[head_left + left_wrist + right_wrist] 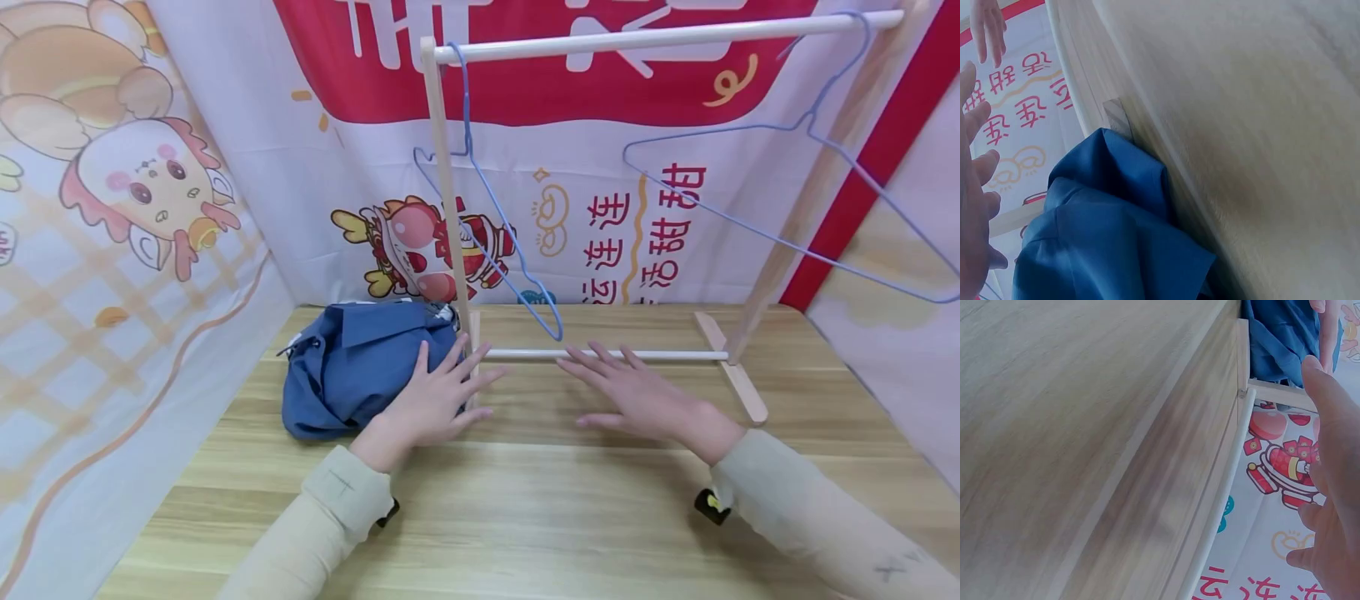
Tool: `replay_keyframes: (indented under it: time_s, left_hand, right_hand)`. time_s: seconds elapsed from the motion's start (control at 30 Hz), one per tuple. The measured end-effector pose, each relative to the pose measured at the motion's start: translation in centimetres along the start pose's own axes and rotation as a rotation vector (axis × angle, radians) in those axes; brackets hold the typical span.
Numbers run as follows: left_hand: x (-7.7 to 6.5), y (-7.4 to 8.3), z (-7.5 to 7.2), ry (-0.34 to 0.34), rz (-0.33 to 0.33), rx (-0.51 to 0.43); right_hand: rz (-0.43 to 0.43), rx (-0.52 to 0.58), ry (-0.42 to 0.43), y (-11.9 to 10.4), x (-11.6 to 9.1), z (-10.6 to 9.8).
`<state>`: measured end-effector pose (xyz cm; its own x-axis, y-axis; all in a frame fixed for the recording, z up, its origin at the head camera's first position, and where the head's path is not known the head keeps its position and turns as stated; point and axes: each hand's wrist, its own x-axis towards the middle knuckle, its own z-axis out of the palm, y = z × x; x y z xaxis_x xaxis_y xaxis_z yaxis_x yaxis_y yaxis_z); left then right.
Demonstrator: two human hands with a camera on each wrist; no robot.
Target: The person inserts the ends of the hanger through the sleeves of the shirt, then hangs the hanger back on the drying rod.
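Note:
My left hand [431,400] is held over the wood-grain table with its fingers spread, beside a crumpled dark blue cloth item [360,367]. In the left wrist view the blue cloth [1091,231] shows loose folds, and its full shape is hidden. My right hand [637,396] is also spread, palm down, in front of the rack's lower white bar [600,355]. Neither hand holds anything. On the rack's top bar [660,37] hang two blue wire hangers: one hanger [517,275] at the left end, the other hanger [720,212] at the right.
The wooden rack's left post [448,183] rises right next to the blue cloth. Its right foot [738,379] rests on the table [540,517]. Behind stands a printed cloth backdrop [570,200], and another printed sheet [127,250] closes off the left side.

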<state>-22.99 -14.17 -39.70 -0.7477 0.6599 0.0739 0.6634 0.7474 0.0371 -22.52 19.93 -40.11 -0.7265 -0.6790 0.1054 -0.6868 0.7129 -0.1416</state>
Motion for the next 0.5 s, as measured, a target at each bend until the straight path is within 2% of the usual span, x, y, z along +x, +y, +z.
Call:
replay_keyframes:
  time_s: [0.5]
  left_hand:
    - [-0.5, -0.5, -1.1, -0.01, -0.019, 0.037]
  right_hand:
    - [-0.037, 0.018, 0.002, -0.8, 1.2, -0.9]
